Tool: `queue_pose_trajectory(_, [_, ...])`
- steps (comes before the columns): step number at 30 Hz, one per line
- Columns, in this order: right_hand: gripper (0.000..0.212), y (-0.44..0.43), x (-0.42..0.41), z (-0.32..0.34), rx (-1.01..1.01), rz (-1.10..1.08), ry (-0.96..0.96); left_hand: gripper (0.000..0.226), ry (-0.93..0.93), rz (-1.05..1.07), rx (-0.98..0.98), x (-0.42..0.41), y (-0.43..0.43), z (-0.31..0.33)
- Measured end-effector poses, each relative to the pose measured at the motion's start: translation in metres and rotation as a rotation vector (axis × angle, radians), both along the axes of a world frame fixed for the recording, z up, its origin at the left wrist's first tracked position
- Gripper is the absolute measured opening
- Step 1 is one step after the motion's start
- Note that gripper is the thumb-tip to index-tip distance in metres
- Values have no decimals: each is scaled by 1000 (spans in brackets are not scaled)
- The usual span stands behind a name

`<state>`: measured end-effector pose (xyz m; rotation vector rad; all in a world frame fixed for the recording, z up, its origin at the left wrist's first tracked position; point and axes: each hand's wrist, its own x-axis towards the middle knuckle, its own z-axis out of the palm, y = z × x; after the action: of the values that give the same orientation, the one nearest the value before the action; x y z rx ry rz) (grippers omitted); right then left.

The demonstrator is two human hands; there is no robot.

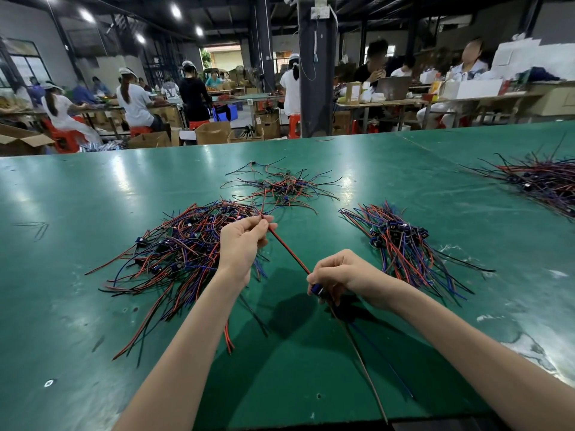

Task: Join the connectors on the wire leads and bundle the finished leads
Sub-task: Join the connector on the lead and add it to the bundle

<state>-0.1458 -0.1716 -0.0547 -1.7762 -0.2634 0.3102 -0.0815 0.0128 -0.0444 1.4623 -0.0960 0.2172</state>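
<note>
A red and black wire lead (289, 251) stretches taut between my two hands above the green table (93, 194). My left hand (244, 241) pinches its far end by the fingertips. My right hand (337, 276) grips the near end, where a small blue connector (317, 289) shows under the fingers. More wires trail from that hand toward the table's front edge. A big pile of leads (183, 250) lies left of my left hand. A smaller pile (401, 241) lies to the right, and a loose one (284, 188) sits farther back.
Another heap of leads (541, 178) lies at the far right of the table. Beyond the table's far edge are cardboard boxes (213, 132), a dark pillar (315, 73), red stools and several people at other benches.
</note>
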Motion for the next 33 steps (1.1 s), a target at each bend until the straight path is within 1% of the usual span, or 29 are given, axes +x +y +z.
queue_pose_trajectory(6, [20, -1, 2, -1, 26, -29, 12, 11, 49, -13, -107, 0, -1, -1])
queue_pose_trajectory(8, [19, 1, 4, -3, 85, -99, 10, 12, 95, -51, -183, -2, -2, 1])
queue_pose_trajectory(10, [18, 1, 8, -4, 147, -222, -29, 15, 142, -103, -208, -6, -6, 1])
queue_pose_trajectory(12, [17, -2, 12, -3, 201, -331, -78, 16, 166, -175, -150, -12, -13, -1])
queue_pose_trajectory(14, [18, -6, 15, -2, 269, -389, -91, 18, 193, -293, -49, -19, -21, -5])
queue_pose_trajectory(17, [20, -11, 16, -1, 349, -437, -64, 15, 215, -453, 116, -29, -35, -14])
queue_pose_trajectory(20, [17, -11, 17, 0, 388, -448, -43, 13, 157, -502, 206, -37, -47, -23])
queue_pose_trajectory(24, [14, -10, 17, -1, 426, -411, -8, 21, 187, -490, 139, -42, -51, -25])
queue_pose_trajectory(30, [13, -8, 18, -2, 435, -400, -19, 15, 289, -547, 32, -42, -49, -21])
queue_pose_trajectory(33, [17, -7, 17, -1, 446, -384, -15, 13, 345, -562, -39, -42, -49, -20])
